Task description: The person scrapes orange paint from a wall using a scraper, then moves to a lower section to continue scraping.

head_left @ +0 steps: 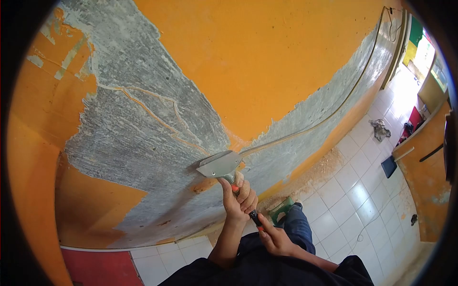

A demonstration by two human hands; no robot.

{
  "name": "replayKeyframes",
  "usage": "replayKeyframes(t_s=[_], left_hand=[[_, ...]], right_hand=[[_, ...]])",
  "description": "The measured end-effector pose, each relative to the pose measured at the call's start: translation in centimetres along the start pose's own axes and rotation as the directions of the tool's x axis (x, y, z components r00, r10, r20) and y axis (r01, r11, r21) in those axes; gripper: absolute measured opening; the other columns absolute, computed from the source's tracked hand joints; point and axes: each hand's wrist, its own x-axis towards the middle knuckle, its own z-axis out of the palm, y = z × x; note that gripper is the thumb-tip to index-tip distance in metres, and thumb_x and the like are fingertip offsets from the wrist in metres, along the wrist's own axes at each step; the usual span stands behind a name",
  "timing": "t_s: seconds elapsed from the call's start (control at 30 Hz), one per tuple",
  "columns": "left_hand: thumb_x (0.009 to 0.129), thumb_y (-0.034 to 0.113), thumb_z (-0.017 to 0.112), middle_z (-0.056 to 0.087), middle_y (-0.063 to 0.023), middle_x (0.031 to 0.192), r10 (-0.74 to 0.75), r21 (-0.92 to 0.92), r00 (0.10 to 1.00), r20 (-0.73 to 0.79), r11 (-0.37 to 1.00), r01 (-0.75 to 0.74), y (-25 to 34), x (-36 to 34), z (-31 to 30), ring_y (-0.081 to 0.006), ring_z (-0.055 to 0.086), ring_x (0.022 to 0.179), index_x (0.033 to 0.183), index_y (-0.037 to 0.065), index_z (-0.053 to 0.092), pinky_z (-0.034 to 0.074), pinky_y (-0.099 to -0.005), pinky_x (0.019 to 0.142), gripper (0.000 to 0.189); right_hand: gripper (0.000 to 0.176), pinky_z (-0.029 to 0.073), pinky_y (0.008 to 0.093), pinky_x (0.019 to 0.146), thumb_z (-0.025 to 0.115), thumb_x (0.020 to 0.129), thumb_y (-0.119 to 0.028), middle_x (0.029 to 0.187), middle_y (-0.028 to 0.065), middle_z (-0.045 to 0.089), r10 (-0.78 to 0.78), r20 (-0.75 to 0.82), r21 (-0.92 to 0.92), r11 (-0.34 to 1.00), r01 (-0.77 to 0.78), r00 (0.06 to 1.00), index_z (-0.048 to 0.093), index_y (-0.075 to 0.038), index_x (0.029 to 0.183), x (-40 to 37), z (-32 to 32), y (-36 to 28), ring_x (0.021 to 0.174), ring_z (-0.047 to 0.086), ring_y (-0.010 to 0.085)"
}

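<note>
A wide metal scraper (219, 164) lies with its blade against the wall, at the edge between bare grey plaster (138, 124) and orange paint (257, 62). My left hand (238, 198) is wrapped round the scraper's handle just below the blade, thumb up along it. Lower down, my right hand (276, 238) grips the black and orange end of the same handle. Near the blade, a thin raised strip of paint (152, 114) runs across the grey area. Beyond the blade, another grey band (310, 114) curves up to the right.
White floor tiles (353, 205) run along the wall's foot. A green object (281, 209) is by my leg. To the right are a crumpled cloth (380, 130), a dark blue flat item (389, 167) and an orange partition (424, 190). A red panel (100, 268) is at lower left.
</note>
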Motion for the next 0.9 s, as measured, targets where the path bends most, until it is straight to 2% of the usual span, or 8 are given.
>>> replayKeyframes(t_s=[0.1, 0.2, 0.3, 0.5, 0.57, 0.7, 0.8, 0.9], left_hand=[[0.094, 0.059, 0.029, 0.027, 0.0053, 0.047, 0.019, 0.009, 1.000, -0.018, 1.000, -0.019, 0.2, 0.1, 0.1, -0.0044, 0.019, 0.030, 0.084, 0.014, 0.043, 0.017, -0.0203, 0.026, 0.048], [0.093, 0.059, 0.029, 0.027, 0.0054, 0.047, 0.006, 0.016, 1.000, -0.019, 1.000, -0.005, 0.3, 0.1, 0.3, -0.0043, 0.018, 0.030, 0.083, 0.014, 0.043, 0.017, -0.0203, 0.026, 0.048], [0.093, 0.059, 0.028, 0.027, 0.0054, 0.047, 0.004, 0.014, 1.000, -0.014, 1.000, -0.004, 0.4, 0.0, 0.1, -0.0043, 0.019, 0.030, 0.083, 0.014, 0.043, 0.017, -0.0204, 0.026, 0.049], [0.093, 0.059, 0.028, 0.027, 0.0053, 0.047, -0.001, 0.016, 1.000, -0.020, 1.000, 0.001, 0.2, -0.2, -0.4, -0.0045, 0.019, 0.031, 0.084, 0.013, 0.043, 0.018, -0.0203, 0.026, 0.049], [0.094, 0.059, 0.028, 0.028, 0.0051, 0.048, 0.000, -0.005, 0.999, 0.048, 1.000, 0.000, 0.2, 0.2, -0.4, -0.0046, 0.020, 0.031, 0.084, 0.013, 0.043, 0.018, -0.0204, 0.026, 0.049], [0.094, 0.058, 0.028, 0.028, 0.0048, 0.048, 0.004, 0.009, 1.000, 0.007, 1.000, -0.004, 0.0, 0.1, -0.6, -0.0049, 0.020, 0.031, 0.084, 0.013, 0.043, 0.019, -0.0206, 0.026, 0.049], [0.094, 0.058, 0.028, 0.028, 0.0045, 0.048, 0.003, -0.003, 0.999, 0.046, 1.000, -0.003, 0.2, 0.3, -0.7, -0.0052, 0.020, 0.030, 0.084, 0.013, 0.043, 0.019, -0.0207, 0.026, 0.049], [0.094, 0.058, 0.028, 0.028, 0.0044, 0.048, 0.003, 0.016, 1.000, 0.029, 1.000, -0.004, 0.1, 0.4, -0.5, -0.0053, 0.021, 0.031, 0.084, 0.013, 0.043, 0.019, -0.0208, 0.026, 0.049]], right_hand=[[0.060, 0.049, 0.0333, 0.080, 0.045, 0.093, -0.007, 0.098, 0.0206, 0.063, -0.006, -0.022, -0.022, 1.000, 0.005, 1.000, 0.019, -0.009, 0.146, 0.3, 0.2, -0.1, 0.085, 0.065, 0.0342], [0.059, 0.049, 0.0336, 0.080, 0.045, 0.093, -0.007, 0.099, 0.0206, 0.063, 0.082, 0.016, 0.015, 0.996, -0.083, 0.996, 0.019, -0.009, 0.146, 0.2, 0.3, -0.4, 0.086, 0.065, 0.0347], [0.060, 0.049, 0.0340, 0.079, 0.046, 0.093, -0.007, 0.098, 0.0210, 0.064, -0.012, -0.050, -0.020, 1.000, 0.011, 0.999, 0.020, -0.009, 0.146, 0.3, 0.8, 0.1, 0.085, 0.065, 0.0348], [0.060, 0.050, 0.0351, 0.080, 0.047, 0.092, -0.006, 0.100, 0.0231, 0.063, 0.021, -0.039, -0.038, 0.999, -0.022, 0.999, 0.021, -0.009, 0.146, 0.1, 0.9, 0.1, 0.089, 0.065, 0.0354], [0.060, 0.050, 0.0359, 0.081, 0.047, 0.092, -0.006, 0.102, 0.0230, 0.062, 0.017, -0.041, -0.035, 0.999, -0.019, 0.999, 0.021, -0.008, 0.146, 0.2, 0.7, 0.2, 0.091, 0.064, 0.0360], [0.059, 0.050, 0.0367, 0.081, 0.048, 0.092, -0.007, 0.103, 0.0225, 0.062, 0.012, -0.040, -0.065, 0.998, -0.015, 0.999, 0.021, -0.008, 0.145, 0.3, 0.7, 0.4, 0.091, 0.064, 0.0364], [0.059, 0.050, 0.0371, 0.081, 0.048, 0.092, -0.007, 0.105, 0.0225, 0.062, -0.011, -0.049, -0.049, 0.999, 0.009, 0.999, 0.022, -0.008, 0.145, 0.5, 0.7, 0.5, 0.091, 0.064, 0.0365], [0.059, 0.050, 0.0368, 0.081, 0.048, 0.092, -0.006, 0.105, 0.0226, 0.062, 0.037, -0.018, -0.016, 0.999, -0.037, 0.999, 0.022, -0.009, 0.145, 0.6, 0.6, 0.5, 0.091, 0.064, 0.0359]])
